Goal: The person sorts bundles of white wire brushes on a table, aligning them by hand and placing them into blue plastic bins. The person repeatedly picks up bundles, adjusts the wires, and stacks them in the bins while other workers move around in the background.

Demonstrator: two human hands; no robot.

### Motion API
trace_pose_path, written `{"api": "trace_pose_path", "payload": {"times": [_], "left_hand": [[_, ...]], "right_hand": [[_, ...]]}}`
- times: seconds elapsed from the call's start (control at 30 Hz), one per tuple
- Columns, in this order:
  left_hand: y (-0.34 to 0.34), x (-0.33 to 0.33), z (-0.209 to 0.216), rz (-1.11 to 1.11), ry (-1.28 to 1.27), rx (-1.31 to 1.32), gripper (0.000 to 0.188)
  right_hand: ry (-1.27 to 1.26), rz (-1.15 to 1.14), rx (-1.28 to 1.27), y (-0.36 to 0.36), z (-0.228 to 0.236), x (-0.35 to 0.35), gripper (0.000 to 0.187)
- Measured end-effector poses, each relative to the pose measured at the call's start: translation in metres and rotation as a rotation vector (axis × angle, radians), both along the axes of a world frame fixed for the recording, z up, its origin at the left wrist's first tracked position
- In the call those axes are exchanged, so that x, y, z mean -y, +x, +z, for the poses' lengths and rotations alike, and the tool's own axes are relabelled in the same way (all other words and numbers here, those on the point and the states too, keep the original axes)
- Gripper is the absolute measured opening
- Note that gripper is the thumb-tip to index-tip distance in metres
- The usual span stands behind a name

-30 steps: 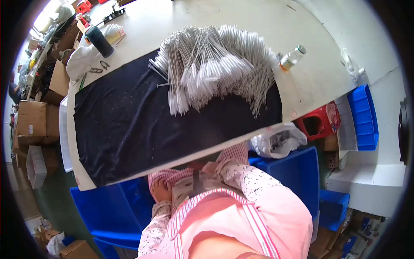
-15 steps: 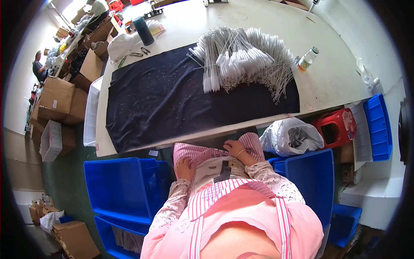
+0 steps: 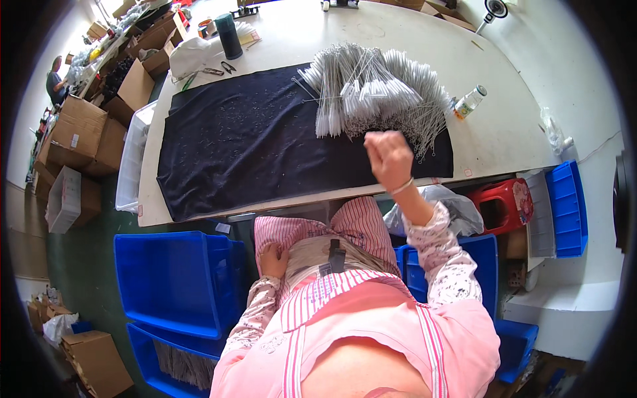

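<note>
White brush pile (image 3: 371, 89) beyond right hand (image 3: 388, 158)

A seated person's right hand (image 3: 388, 156) is raised toward twelve o'clock, fingers curled into a loose fist, forearm angled up. The left hand (image 3: 272, 259) rests low on the lap at seven o'clock.
</note>
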State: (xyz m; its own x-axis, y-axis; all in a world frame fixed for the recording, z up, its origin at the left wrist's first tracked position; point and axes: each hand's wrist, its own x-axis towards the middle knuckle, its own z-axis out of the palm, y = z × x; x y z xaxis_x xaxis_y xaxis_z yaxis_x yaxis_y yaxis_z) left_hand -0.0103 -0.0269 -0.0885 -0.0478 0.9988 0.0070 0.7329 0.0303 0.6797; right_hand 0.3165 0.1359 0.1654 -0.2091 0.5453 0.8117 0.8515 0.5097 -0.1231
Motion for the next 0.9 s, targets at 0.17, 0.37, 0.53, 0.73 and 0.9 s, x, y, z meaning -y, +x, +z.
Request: {"api": "trace_pose_path", "payload": {"times": [0.17,0.37,0.53,0.73,0.9], "left_hand": [[-0.014,0.013,0.007,0.21,-0.047,0.259,0.028],[-0.042,0.051,-0.02,0.588,-0.125,0.413,0.02],[-0.04,0.029,0.022,0.583,-0.103,0.517,0.016],[0.006,-0.048,0.134,0.406,0.201,0.727,0.014],[0.073,-0.149,0.233,0.219,0.106,0.97,0.02]], "right_hand": [[-0.009,-0.292,0.375,0.035,0.034,-0.075,0.017],[-0.106,-0.295,0.696,0.055,0.019,-0.106,0.014],[-0.188,-0.24,0.578,0.044,0.028,-0.081,0.008],[-0.624,0.135,0.117,0.039,0.017,-0.036,0.024],[-0.499,0.245,-0.581,0.046,0.043,-0.012,0.018]]}}
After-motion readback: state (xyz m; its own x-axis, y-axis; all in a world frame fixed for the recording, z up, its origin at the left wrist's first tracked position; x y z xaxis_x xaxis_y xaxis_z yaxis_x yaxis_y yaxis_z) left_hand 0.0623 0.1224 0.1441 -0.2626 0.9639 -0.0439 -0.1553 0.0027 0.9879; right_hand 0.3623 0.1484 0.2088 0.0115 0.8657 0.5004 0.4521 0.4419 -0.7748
